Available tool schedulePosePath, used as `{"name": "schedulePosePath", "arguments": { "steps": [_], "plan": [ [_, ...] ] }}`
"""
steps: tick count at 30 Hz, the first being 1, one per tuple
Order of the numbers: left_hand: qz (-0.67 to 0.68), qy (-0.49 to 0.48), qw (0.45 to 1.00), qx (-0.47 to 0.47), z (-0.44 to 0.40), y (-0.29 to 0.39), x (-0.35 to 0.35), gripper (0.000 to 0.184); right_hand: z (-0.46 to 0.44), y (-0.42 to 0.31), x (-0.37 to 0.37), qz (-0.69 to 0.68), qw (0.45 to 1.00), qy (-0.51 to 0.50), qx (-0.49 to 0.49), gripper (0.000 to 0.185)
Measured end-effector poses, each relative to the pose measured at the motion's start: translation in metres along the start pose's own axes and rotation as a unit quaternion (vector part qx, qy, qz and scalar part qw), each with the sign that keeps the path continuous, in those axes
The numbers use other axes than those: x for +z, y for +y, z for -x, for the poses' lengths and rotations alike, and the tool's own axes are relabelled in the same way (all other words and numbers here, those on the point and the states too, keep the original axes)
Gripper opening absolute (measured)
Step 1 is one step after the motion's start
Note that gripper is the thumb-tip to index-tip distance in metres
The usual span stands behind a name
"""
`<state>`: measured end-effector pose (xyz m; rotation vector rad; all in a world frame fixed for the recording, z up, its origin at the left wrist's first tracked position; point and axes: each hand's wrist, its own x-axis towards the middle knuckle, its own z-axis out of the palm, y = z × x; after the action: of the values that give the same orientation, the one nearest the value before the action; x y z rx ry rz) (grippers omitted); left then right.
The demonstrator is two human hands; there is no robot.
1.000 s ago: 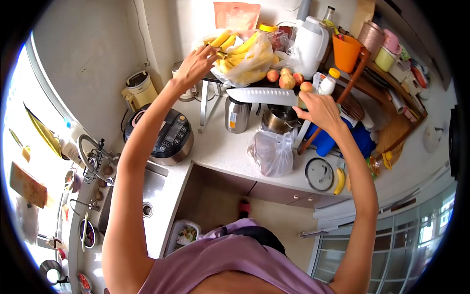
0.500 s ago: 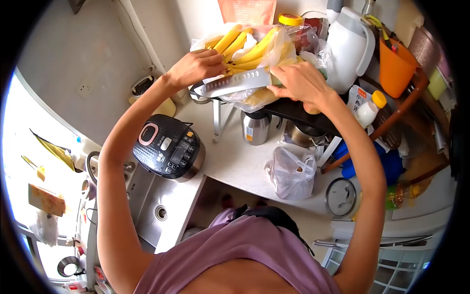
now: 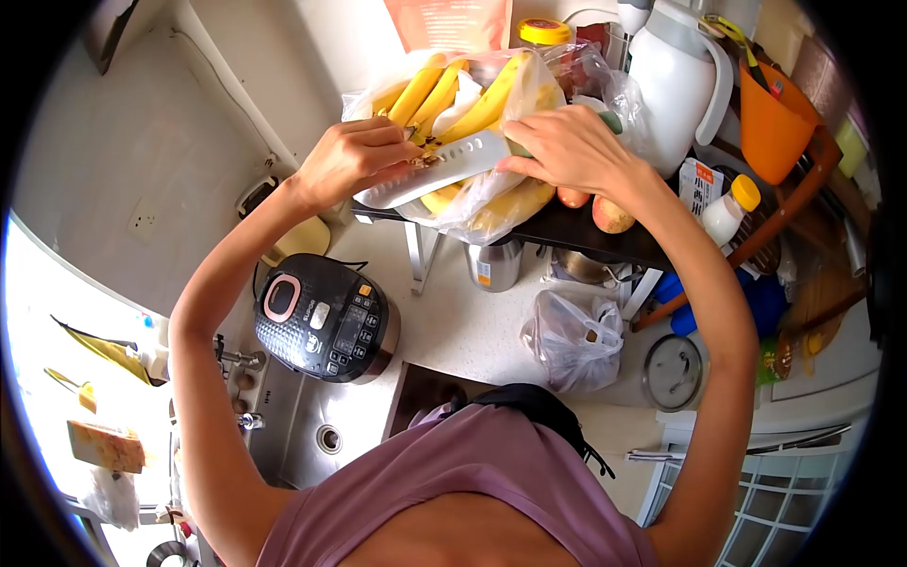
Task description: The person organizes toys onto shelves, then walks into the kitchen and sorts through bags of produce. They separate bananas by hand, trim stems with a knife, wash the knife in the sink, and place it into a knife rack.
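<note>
My right hand (image 3: 574, 144) is closed round the handle of a kitchen knife (image 3: 453, 170). Its broad steel blade has a row of holes and points left, lying across the front of the bananas (image 3: 491, 99). These yellow bananas sit in a clear plastic bag (image 3: 487, 213), opened at the top. My left hand (image 3: 357, 163) is closed at their stem ends, behind the blade's tip; the fingertips are partly hidden. Dark broken stem bits show beside the fingers and the blade.
The bag rests on a black raised shelf (image 3: 567, 231) with round fruit (image 3: 612, 215) and a white thermos jug (image 3: 673, 90). Below are a rice cooker (image 3: 326, 317), a sink (image 3: 316, 411), a steel flask (image 3: 493, 265), a tied plastic bag (image 3: 573, 340) and a glass lid (image 3: 672, 372).
My left hand has come slightly left and down at the banana stems. The knife has tilted a little, its tip lower. My head view has shifted, so the counter items appear lower.
</note>
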<state>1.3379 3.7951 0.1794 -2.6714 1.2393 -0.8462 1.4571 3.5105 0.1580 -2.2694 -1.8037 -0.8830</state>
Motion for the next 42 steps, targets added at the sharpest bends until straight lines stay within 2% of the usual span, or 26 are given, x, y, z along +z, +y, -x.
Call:
{"name": "schedulePosePath", "arguments": {
  "steps": [3, 5, 8, 11, 15, 17, 18, 19, 21, 23, 25, 27, 28, 29, 30, 31, 32, 33, 34, 35, 36, 37, 38, 39, 41, 42],
  "plan": [
    [-0.016, 0.031, 0.999, 0.033, -0.001, -0.001, 0.003, 0.021, -0.011, -0.003, 0.003, -0.016, 1.000, 0.003, -0.021, 0.038],
    [-0.022, 0.036, 0.999, 0.030, 0.001, 0.001, 0.003, 0.022, -0.017, -0.008, 0.006, 0.000, 0.998, -0.056, -0.005, 0.039],
    [-0.027, 0.040, 0.998, 0.030, 0.002, 0.003, 0.003, 0.024, -0.017, -0.010, 0.003, 0.007, 0.996, -0.089, 0.018, 0.040],
    [-0.029, 0.044, 0.998, 0.029, 0.003, 0.003, 0.005, 0.025, -0.011, -0.003, 0.003, -0.011, 0.999, -0.038, 0.016, 0.041],
    [-0.050, 0.069, 0.996, 0.037, 0.002, 0.003, 0.008, 0.024, -0.030, -0.005, 0.004, 0.006, 0.997, -0.079, 0.006, 0.040],
    [-0.047, 0.078, 0.995, 0.039, -0.001, 0.006, 0.005, 0.022, -0.046, -0.012, 0.020, 0.037, 0.999, -0.002, -0.021, 0.040],
    [-0.048, 0.094, 0.993, 0.052, -0.003, 0.010, 0.000, 0.023, -0.059, -0.011, 0.024, 0.051, 0.997, -0.030, 0.042, 0.043],
    [-0.052, 0.111, 0.990, 0.066, -0.005, 0.010, -0.005, 0.024, -0.062, -0.001, 0.018, 0.052, 0.997, -0.027, 0.044, 0.043],
    [-0.052, 0.109, 0.991, 0.062, 0.000, 0.003, -0.014, 0.026, -0.060, 0.018, -0.010, 0.038, 0.997, 0.053, 0.051, 0.045],
    [-0.011, 0.158, 0.986, -0.042, 0.009, 0.006, -0.031, 0.026, -0.054, 0.025, -0.029, 0.045, 0.996, 0.034, 0.074, 0.046],
    [-0.032, 0.204, 0.973, -0.105, 0.015, 0.021, -0.042, 0.024, -0.049, 0.025, -0.039, 0.054, 0.993, 0.015, 0.100, 0.046],
    [0.011, 0.202, 0.962, -0.184, 0.023, 0.044, -0.035, 0.023, -0.040, 0.015, -0.043, -0.087, 0.978, 0.047, 0.183, 0.046],
    [0.035, 0.175, 0.958, -0.226, 0.028, 0.060, -0.028, 0.023, -0.033, 0.005, -0.043, -0.165, 0.969, 0.105, 0.155, 0.039],
    [0.062, 0.161, 0.954, -0.245, 0.031, 0.074, -0.019, 0.023, -0.025, -0.004, -0.043, -0.167, 0.969, 0.098, 0.151, 0.039],
    [0.122, 0.175, 0.934, -0.285, 0.035, 0.087, -0.008, 0.020, -0.015, -0.014, -0.045, -0.283, 0.931, 0.053, 0.224, 0.035],
    [0.180, 0.189, 0.910, -0.322, 0.041, 0.099, 0.005, 0.018, -0.006, -0.023, -0.042, -0.342, 0.905, 0.061, 0.244, 0.031],
    [0.304, 0.220, 0.841, -0.390, 0.048, 0.112, 0.019, 0.018, 0.003, -0.032, -0.039, -0.400, 0.875, 0.071, 0.263, 0.028],
    [0.421, 0.248, 0.748, -0.449, 0.057, 0.126, 0.033, 0.018, 0.012, -0.042, -0.033, -0.408, 0.874, 0.131, 0.229, 0.025],
    [0.483, 0.270, 0.684, -0.475, 0.067, 0.136, 0.047, 0.021, 0.022, -0.054, -0.050, -0.455, 0.822, 0.011, 0.341, 0.024],
    [0.495, 0.282, 0.651, -0.501, 0.069, 0.147, 0.054, 0.023, 0.031, -0.062, -0.052, -0.431, 0.848, 0.006, 0.309, 0.023],
    [0.500, 0.289, 0.625, -0.525, 0.075, 0.157, 0.063, 0.024, 0.046, -0.069, -0.043, -0.482, 0.818, 0.006, 0.315, 0.021],
    [0.505, 0.294, 0.599, -0.548, 0.083, 0.167, 0.073, 0.024, 0.059, -0.077, -0.040, -0.533, 0.776, -0.039, 0.334, 0.022],
    [0.502, 0.291, 0.585, -0.566, 0.091, 0.177, 0.085, 0.024, 0.067, -0.083, -0.037, -0.526, 0.783, -0.096, 0.318, 0.022],
    [0.434, 0.212, 0.601, -0.637, 0.110, 0.196, 0.112, 0.019, 0.086, -0.097, -0.019, -0.553, 0.779, -0.131, 0.264, 0.023],
    [0.355, 0.152, 0.653, -0.651, 0.116, 0.204, 0.132, 0.016, 0.092, -0.108, -0.016, -0.552, 0.746, -0.205, 0.310, 0.024],
    [0.283, 0.088, 0.722, -0.626, 0.136, 0.219, 0.176, 0.016, 0.104, -0.120, -0.002, -0.550, 0.747, -0.213, 0.308, 0.025]
  ]
}}
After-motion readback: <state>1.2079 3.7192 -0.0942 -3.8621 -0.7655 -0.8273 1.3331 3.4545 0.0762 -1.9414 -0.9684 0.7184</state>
